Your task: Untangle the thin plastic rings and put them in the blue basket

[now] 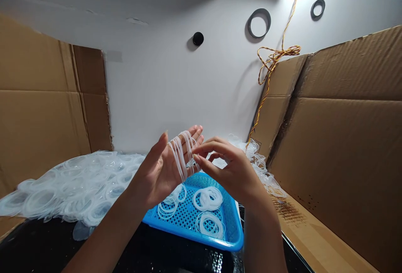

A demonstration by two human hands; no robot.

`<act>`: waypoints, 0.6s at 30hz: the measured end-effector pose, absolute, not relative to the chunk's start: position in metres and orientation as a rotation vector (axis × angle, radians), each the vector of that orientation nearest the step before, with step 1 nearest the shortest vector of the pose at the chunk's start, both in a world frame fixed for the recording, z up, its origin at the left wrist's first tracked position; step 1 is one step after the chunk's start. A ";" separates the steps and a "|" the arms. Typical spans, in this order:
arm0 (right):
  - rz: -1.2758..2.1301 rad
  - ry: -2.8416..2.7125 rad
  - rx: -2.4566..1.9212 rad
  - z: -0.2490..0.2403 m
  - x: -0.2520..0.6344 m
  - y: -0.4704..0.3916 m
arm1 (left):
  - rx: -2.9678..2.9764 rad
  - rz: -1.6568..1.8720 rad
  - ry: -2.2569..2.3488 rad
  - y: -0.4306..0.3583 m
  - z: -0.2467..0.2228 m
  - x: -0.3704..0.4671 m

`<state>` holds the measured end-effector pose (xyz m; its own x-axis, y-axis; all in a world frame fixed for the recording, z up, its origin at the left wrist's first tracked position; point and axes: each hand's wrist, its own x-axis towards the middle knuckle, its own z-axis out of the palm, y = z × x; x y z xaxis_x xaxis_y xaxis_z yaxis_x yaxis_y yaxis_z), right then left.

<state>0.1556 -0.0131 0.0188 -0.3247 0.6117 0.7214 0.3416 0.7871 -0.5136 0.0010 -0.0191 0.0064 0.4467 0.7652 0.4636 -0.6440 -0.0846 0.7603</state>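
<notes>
Several thin white rings [179,155] are looped around the fingers of my left hand [160,172], which is turned palm up with its thumb raised. My right hand [232,168] is beside it, thumb and index finger pinched on the rings near the left fingertips. Below both hands sits a blue perforated basket [191,234]. Inside it, bundles of white rings lie at the right [207,199], at the front right [210,225] and at the left [168,208], the last partly hidden by my left hand.
A large pile of bagged clear rings [78,185] covers the left side. Loose rings [259,164] lie behind the basket at the right. Cardboard walls [37,97] [345,147] stand on both sides. A twisted orange cord [266,84] hangs down the white back wall.
</notes>
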 end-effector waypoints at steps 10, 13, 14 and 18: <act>0.280 -1.923 -0.713 0.016 0.152 -0.010 | 1.182 1.158 0.107 -0.017 0.006 0.002; 0.281 -1.915 -0.725 0.016 0.152 -0.010 | 1.188 1.158 0.104 -0.017 0.006 0.003; 0.281 -1.912 -0.729 0.016 0.152 -0.010 | 1.190 1.156 0.100 -0.017 0.005 0.003; 0.283 -1.902 -0.740 0.017 0.152 -0.010 | 1.177 1.141 0.091 -0.017 0.004 0.001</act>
<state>0.1521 -0.0104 0.0169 -0.2809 0.6088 0.7419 0.3664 0.7825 -0.5034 0.0009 -0.0167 0.0043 0.4794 0.7358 0.4783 -0.6507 -0.0677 0.7563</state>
